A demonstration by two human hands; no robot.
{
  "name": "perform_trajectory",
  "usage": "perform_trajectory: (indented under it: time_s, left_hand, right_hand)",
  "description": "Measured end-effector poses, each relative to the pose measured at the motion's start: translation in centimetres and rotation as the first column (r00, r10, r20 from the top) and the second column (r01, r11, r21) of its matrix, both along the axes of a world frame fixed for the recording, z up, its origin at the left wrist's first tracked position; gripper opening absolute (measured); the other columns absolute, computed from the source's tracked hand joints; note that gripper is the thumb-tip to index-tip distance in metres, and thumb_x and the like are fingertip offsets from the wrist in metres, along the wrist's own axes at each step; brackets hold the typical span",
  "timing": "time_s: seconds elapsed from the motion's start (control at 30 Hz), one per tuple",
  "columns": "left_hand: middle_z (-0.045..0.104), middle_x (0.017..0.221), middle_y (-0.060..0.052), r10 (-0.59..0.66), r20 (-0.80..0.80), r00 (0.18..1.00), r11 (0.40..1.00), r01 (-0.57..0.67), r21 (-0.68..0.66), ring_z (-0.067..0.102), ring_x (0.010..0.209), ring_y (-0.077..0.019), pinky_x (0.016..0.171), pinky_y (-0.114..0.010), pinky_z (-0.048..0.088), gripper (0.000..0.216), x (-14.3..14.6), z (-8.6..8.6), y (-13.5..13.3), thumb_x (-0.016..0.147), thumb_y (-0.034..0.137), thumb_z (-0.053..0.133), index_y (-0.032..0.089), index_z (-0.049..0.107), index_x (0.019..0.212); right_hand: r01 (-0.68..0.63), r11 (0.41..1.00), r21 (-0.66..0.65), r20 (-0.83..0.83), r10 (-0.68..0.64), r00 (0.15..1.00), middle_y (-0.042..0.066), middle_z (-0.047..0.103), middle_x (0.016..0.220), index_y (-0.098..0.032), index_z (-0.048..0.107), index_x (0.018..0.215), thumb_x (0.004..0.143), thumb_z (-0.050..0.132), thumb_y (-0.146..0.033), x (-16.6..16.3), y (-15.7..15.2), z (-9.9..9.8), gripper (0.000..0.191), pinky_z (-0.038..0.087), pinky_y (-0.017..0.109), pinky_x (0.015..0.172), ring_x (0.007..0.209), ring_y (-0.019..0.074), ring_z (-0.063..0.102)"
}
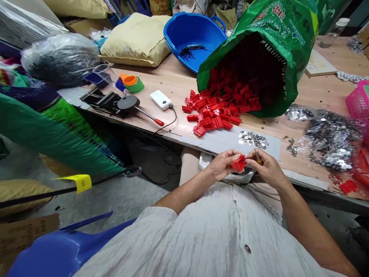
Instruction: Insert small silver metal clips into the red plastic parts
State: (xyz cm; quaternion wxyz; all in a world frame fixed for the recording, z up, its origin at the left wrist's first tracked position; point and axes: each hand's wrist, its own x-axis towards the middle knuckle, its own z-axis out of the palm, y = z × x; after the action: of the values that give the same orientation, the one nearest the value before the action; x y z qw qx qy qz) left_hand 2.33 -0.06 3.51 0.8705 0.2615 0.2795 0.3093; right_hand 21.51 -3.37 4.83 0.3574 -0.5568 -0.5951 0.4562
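Observation:
Above my lap, my left hand (222,165) is closed on a small red plastic part (238,164). My right hand (267,169) is closed around a small yellow-handled tool (259,160) with a thin metal tip pointing up. Its thumb and fingertips meet the edge of the red part; whether a tiny piece lies between them I cannot tell. Just beyond the hands, small silvery metal pieces (253,139) are spread on a grey board (219,145) along the table's front edge. A pile of red plastic parts (213,113) lies behind them.
The pile spills from a green woven sack (291,73). A blue basin (175,38) stands behind. At left are a black lever device (115,102) and a white power bank (160,99) with a cable. Bagged metal pieces (331,134) and a pink basket (357,102) are at right.

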Motion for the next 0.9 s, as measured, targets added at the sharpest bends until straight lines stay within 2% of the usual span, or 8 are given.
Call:
perform_trajectory:
  time_s: [0.17, 0.37, 0.5, 0.57, 0.63, 0.7, 0.77, 0.9]
  left_hand:
    - [0.066, 0.077, -0.003, -0.052, -0.042, 0.998, 0.999, 0.052, -0.01, 0.063, 0.062, -0.0112, 0.06, -0.025, 0.053, 0.044, 0.1, -0.4, 0.0, 0.066, 0.04, 0.085, 0.011, 0.063, 0.09]
    - [0.066, 0.078, -0.003, -0.046, -0.067, 0.997, 0.999, 0.045, -0.022, 0.063, 0.065, -0.0121, 0.061, -0.025, 0.053, 0.047, 0.6, -0.7, 0.1, 0.064, 0.043, 0.086, 0.012, 0.062, 0.092]
    - [0.065, 0.085, -0.004, 0.08, -0.146, 0.986, 0.987, -0.058, 0.148, 0.064, 0.07, -0.0138, 0.066, -0.029, 0.055, 0.047, 0.8, -0.3, 0.0, 0.077, 0.055, 0.071, 0.015, 0.064, 0.1]
    - [0.064, 0.098, -0.008, 0.168, -0.198, 0.966, 0.93, -0.088, 0.358, 0.064, 0.086, -0.0179, 0.074, -0.031, 0.055, 0.045, 0.8, 0.0, -0.1, 0.079, 0.055, 0.068, 0.016, 0.068, 0.101]
    - [0.062, 0.111, -0.01, 0.247, -0.258, 0.934, 0.818, -0.058, 0.573, 0.06, 0.105, -0.0226, 0.085, -0.032, 0.053, 0.04, 0.6, 0.3, -0.4, 0.074, 0.045, 0.077, 0.018, 0.071, 0.103]
    - [0.064, 0.113, -0.01, 0.33, -0.315, 0.89, 0.71, -0.015, 0.704, 0.058, 0.112, -0.0239, 0.096, -0.034, 0.048, 0.037, 0.5, 0.4, -0.6, 0.072, 0.034, 0.081, 0.021, 0.072, 0.105]
    - [0.066, 0.11, -0.009, 0.388, -0.348, 0.854, 0.664, 0.003, 0.748, 0.059, 0.109, -0.0236, 0.101, -0.036, 0.045, 0.03, 0.4, 0.5, -0.8, 0.076, 0.03, 0.077, 0.023, 0.072, 0.105]
    - [0.068, 0.108, -0.01, 0.392, -0.35, 0.851, 0.645, 0.017, 0.764, 0.061, 0.105, -0.0236, 0.1, -0.036, 0.045, 0.024, 0.2, 0.6, -1.0, 0.081, 0.029, 0.072, 0.022, 0.071, 0.104]
  right_hand:
    - [-0.061, 0.996, -0.064, -0.142, 0.052, 0.989, -0.002, 0.055, 0.077, -0.021, 0.053, 0.08, 0.08, 0.07, -0.046, -0.4, 0.4, -0.3, 0.03, 0.043, 0.026, 0.06, 0.066, 0.012, 0.05]
    - [-0.029, 0.998, -0.059, -0.153, 0.019, 0.988, -0.003, 0.05, 0.073, -0.021, 0.048, 0.075, 0.079, 0.069, -0.05, -0.6, 0.5, -0.9, 0.036, 0.042, 0.026, 0.058, 0.064, 0.0117, 0.047]
    - [0.09, 0.996, -0.007, -0.105, -0.09, 0.99, -0.003, 0.05, 0.077, -0.022, 0.048, 0.079, 0.081, 0.068, -0.048, -0.2, 0.3, -1.8, 0.033, 0.041, 0.026, 0.062, 0.067, 0.012, 0.047]
    - [0.159, 0.987, 0.037, -0.065, -0.156, 0.986, -0.003, 0.051, 0.078, -0.022, 0.048, 0.081, 0.083, 0.067, -0.045, 0.1, 0.1, -2.3, 0.03, 0.04, 0.026, 0.063, 0.068, 0.0119, 0.047]
    - [0.204, 0.976, 0.076, -0.022, -0.203, 0.979, -0.003, 0.051, 0.078, -0.022, 0.048, 0.082, 0.084, 0.066, -0.043, 0.1, -0.1, -2.7, 0.028, 0.04, 0.026, 0.063, 0.068, 0.0121, 0.047]
    - [0.217, 0.972, 0.093, 0.001, -0.218, 0.976, -0.002, 0.052, 0.077, -0.022, 0.048, 0.083, 0.084, 0.066, -0.042, -0.1, -0.2, -3.0, 0.026, 0.042, 0.026, 0.064, 0.068, 0.0125, 0.048]
    - [0.219, 0.972, 0.09, -0.02, -0.218, 0.976, -0.002, 0.055, 0.081, -0.023, 0.049, 0.087, 0.084, 0.066, -0.043, -0.4, -0.2, -3.1, 0.026, 0.044, 0.027, 0.065, 0.069, 0.013, 0.051]
    - [0.168, 0.986, 0.004, -0.137, -0.165, 0.977, 0.003, 0.061, 0.097, -0.023, 0.053, 0.101, 0.083, 0.066, -0.046, -0.8, -0.3, -2.8, 0.032, 0.049, 0.029, 0.07, 0.079, 0.0145, 0.057]
